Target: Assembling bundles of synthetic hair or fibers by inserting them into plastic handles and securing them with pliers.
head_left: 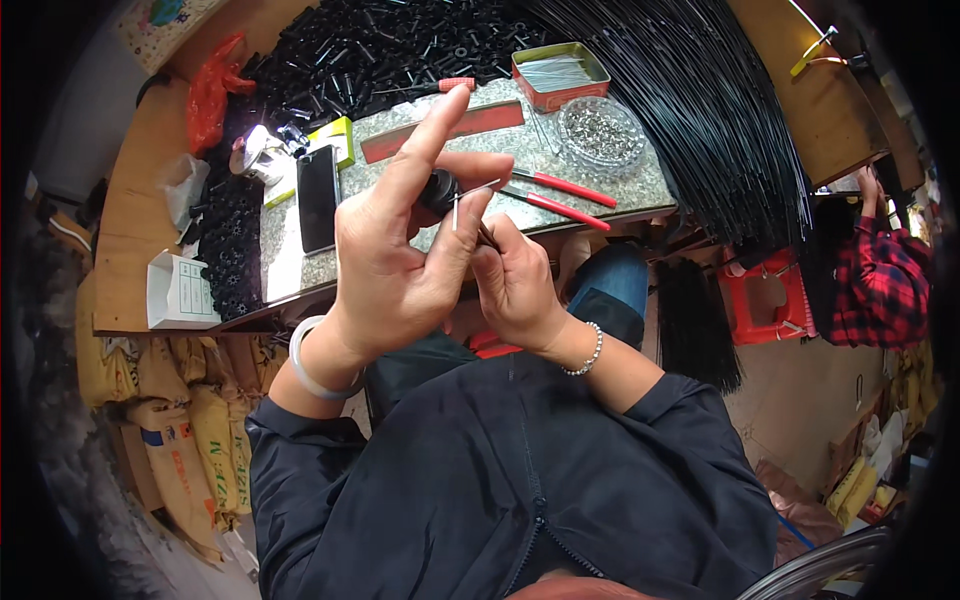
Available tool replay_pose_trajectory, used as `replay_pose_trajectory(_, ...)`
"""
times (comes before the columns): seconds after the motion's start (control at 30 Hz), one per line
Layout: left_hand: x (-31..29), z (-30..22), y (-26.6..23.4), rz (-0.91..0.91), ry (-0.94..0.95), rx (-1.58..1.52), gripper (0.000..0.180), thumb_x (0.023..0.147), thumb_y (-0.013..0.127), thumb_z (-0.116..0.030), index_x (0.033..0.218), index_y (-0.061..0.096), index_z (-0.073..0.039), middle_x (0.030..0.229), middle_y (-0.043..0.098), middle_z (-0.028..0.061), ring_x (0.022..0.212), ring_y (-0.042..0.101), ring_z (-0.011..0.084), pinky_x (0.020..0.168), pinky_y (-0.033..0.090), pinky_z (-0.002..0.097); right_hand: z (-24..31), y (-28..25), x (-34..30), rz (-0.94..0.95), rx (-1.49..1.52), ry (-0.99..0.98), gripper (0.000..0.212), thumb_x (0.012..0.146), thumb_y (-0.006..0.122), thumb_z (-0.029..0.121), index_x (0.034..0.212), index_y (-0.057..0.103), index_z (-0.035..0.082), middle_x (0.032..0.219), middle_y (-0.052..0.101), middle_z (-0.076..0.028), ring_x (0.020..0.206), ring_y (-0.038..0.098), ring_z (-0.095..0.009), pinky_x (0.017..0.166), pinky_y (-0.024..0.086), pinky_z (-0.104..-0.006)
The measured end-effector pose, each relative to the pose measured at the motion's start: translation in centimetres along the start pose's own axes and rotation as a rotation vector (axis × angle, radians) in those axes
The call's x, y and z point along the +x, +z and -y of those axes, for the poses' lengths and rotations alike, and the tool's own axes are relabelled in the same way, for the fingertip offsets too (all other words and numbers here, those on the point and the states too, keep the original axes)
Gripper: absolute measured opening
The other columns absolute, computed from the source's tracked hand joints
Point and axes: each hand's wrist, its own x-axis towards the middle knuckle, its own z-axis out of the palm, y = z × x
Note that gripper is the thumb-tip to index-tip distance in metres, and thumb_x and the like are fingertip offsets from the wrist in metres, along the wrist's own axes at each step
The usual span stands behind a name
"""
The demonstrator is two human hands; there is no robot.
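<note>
Sitting in the left hand (pixel 392 250), a round black part (pixel 437 190) is being held between fingers and thumb, with thin metal bits (pixel 456 213) poking out by it. The right hand (pixel 521 282) is pinching a dark stick (pixel 487 236) just beside. If either pinch is getting loose, bits could be falling near the worktop (pixel 395 118).

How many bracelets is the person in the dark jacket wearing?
2: a smooth pale bangle below the left hand, and a silvery beaded bracelet below the right hand. More could be hidden under the sleeves.
</note>
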Motion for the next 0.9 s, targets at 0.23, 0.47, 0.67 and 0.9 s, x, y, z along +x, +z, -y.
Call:
replay_pose_trajectory(0.23,-0.8,1.4,2.5,-0.16,-0.001,-0.427,0.061,0.091,0.049,-0.011,0.14,0.014,0.003,0.123,0.049,0.0224,0.116,0.049,0.027,0.097,0.041,0.0368,-1.6,-0.8,-0.4,0.067,-0.095,-0.009,0.024,0.09,0.051,0.025,0.087,0.048,0.002,0.068,0.054,-0.018,0.063,0.056,-0.04,0.054,0.043,-0.0449)
replay_pose_trajectory(0.47,-2.7,3.0,1.6,-0.006,-0.28,-0.383,0.042,0.098,0.039,-0.027,0.098,0.062,0.008,0.058,0.048,0.0002,0.051,0.044,0.0064,0.047,0.035,0.0197,0.3,-3.5,0.8,0.758,-0.055,0.287,0.036,0.085,0.059,0.022,0.112,0.048,0.001,0.106,0.054,-0.02,0.101,0.051,-0.035,0.083,0.042,-0.0414)
replay_pose_trajectory(0.67,-3.8,4.7,2.5,-0.224,-0.268,-0.039,0.035,0.096,0.042,-0.022,0.113,0.054,0.007,0.078,0.061,0.0049,0.067,0.054,0.007,0.058,0.043,0.0205,5.0,-4.0,2.3,0.026,-0.375,-0.388,0.057,0.076,0.068,0.033,0.117,0.046,0.001,0.118,0.046,-0.018,0.108,0.044,-0.038,0.095,0.034,-0.0442)
replay_pose_trajectory(0.9,-3.2,5.1,1.7,-0.354,-0.333,-0.297,0.04,0.097,0.041,-0.024,0.116,0.048,0.01,0.054,0.027,-0.0107,0.043,0.023,-0.0016,0.038,0.02,0.0158,2.9,-5.3,1.8,0.043,-0.556,-0.513,0.014,0.077,0.064,0.016,0.081,0.054,0.006,0.088,0.055,-0.011,0.084,0.052,-0.029,0.073,0.041,-0.0375)
